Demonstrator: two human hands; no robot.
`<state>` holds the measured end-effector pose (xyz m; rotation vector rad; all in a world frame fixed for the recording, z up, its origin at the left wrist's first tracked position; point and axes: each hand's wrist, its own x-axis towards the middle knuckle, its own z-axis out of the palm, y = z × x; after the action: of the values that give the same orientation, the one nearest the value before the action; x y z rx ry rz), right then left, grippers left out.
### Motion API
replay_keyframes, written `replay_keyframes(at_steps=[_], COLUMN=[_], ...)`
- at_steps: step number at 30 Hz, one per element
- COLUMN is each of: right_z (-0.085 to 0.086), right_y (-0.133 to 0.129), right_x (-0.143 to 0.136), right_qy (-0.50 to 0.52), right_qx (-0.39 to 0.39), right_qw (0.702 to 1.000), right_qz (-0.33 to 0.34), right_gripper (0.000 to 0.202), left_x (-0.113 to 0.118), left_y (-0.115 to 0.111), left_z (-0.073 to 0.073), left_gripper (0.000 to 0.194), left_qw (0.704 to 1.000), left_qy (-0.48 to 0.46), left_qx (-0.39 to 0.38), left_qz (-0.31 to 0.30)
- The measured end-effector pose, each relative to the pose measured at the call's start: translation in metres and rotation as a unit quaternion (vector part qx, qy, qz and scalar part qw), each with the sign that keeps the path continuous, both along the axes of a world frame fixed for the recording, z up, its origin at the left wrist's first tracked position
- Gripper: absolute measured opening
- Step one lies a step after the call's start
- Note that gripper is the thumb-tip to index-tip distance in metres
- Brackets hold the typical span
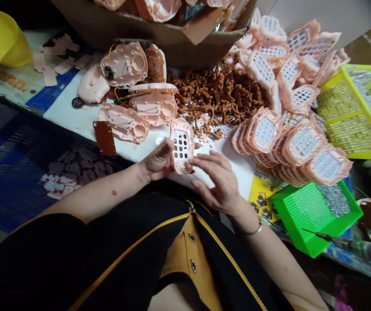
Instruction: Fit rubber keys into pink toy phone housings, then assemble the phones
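My left hand [160,160] is closed round the left side of a pink plastic shell [182,147] with a grid of square holes, its thumb along the edge. The shell stands tilted up above the front of the white table. At its lower right edge is my right hand [219,181], fingers stretched and apart; the fingertips reach the shell's rim, and whether they press on it I cannot tell. Just beyond lie small pink pieces [203,125] and a heap of brown plastic parts [220,93].
Pink half-shells with wires [125,65] lie at left, stacked grid shells [302,144] at right. A cardboard box [159,39] stands behind. Right are a yellow basket [344,116], a green basket [293,224] with screws, and a screwdriver [344,242]. A blue crate [7,172] sits lower left.
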<state>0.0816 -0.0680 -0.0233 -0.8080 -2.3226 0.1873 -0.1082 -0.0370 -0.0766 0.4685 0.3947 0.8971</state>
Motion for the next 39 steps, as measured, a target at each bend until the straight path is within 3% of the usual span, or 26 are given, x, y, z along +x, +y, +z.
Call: replay_keyframes(at_steps=[3,5,7,10,14,17,21,23,25,30,35,39], right_z=[0.029,0.047,0.057,0.056,0.041,0.036,0.045,0.051,0.055,0.05,0.041,0.033], right_y=[0.033,0.064,0.097,0.139,0.174,0.189,0.195,0.191,0.183,0.151,0.131,0.129], right_x=[0.014,0.024,0.032,0.033,0.022,0.02,0.031,0.035,0.034,0.008,-0.014,-0.011], right_qy=[-0.071,-0.179,-0.271,-0.374,-0.473,-0.481,-0.389,-0.371,-0.413,-0.601,-0.583,-0.576], right_qx=[-0.001,-0.027,-0.046,-0.055,-0.08,-0.115,-0.103,-0.094,-0.106,-0.124,-0.099,-0.092], right_qw=[0.991,0.961,0.927,0.882,0.828,0.821,0.87,0.883,0.873,0.777,0.787,0.787], right_qz=[-0.115,-0.208,-0.254,-0.28,-0.29,-0.285,-0.284,-0.272,-0.239,-0.142,-0.176,-0.202], right_gripper=[0.027,0.029,0.028,0.023,0.027,0.034,0.048,0.041,0.03,0.025,0.024,0.022], left_x=[0.0,-0.001,-0.002,-0.005,-0.009,-0.01,-0.01,-0.01,-0.01,-0.009,-0.01,-0.01], left_y=[0.001,0.002,0.002,0.001,0.0,-0.001,-0.002,-0.002,-0.002,-0.002,-0.001,0.0], left_z=[-0.001,-0.001,0.0,0.002,0.003,0.003,0.002,0.002,0.003,0.005,0.005,0.007], left_gripper=[0.09,0.092,0.096,0.093,0.085,0.084,0.087,0.085,0.082,0.085,0.078,0.075], left_qw=[1.0,1.0,1.0,1.0,0.999,0.999,0.998,0.998,0.998,0.999,0.999,0.999], left_qy=[-0.017,-0.025,-0.027,-0.024,-0.021,-0.008,-0.002,-0.006,-0.013,-0.022,-0.025,-0.018], left_qx=[-0.002,-0.005,-0.004,-0.002,0.008,0.016,0.029,0.026,0.015,0.005,0.005,-0.008], left_qz=[0.006,0.005,-0.001,-0.013,-0.027,-0.035,-0.049,-0.053,-0.051,-0.046,-0.042,-0.037])
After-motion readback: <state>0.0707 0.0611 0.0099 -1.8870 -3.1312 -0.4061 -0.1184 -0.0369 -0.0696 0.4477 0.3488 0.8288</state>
